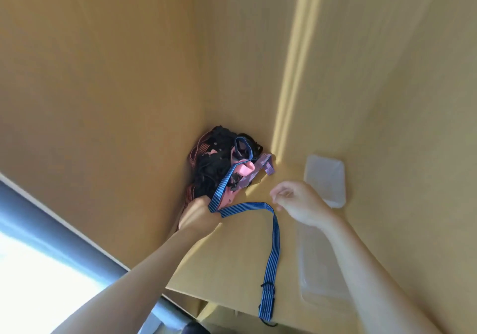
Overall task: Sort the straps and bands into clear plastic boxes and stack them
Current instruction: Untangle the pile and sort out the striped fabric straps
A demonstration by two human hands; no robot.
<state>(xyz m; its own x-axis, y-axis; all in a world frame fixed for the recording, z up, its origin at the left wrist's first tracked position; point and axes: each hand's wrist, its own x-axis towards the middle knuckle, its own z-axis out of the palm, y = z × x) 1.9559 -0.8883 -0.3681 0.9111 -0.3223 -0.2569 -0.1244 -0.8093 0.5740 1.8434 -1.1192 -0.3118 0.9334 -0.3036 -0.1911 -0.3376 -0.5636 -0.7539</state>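
left hand [198, 215] gripping blue strap [273, 235], seemingly overhanging table edge [232, 305]

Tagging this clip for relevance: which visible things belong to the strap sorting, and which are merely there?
Job:
long blue striped elastic strap
tangled black and pink strap pile
two clear plastic boxes
left hand
right hand

Merely there:
yellow wooden surface
window

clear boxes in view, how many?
2. One clear box far right on the table beyond the right hand; another clear box nearer, partly behind the right forearm. No others visible.
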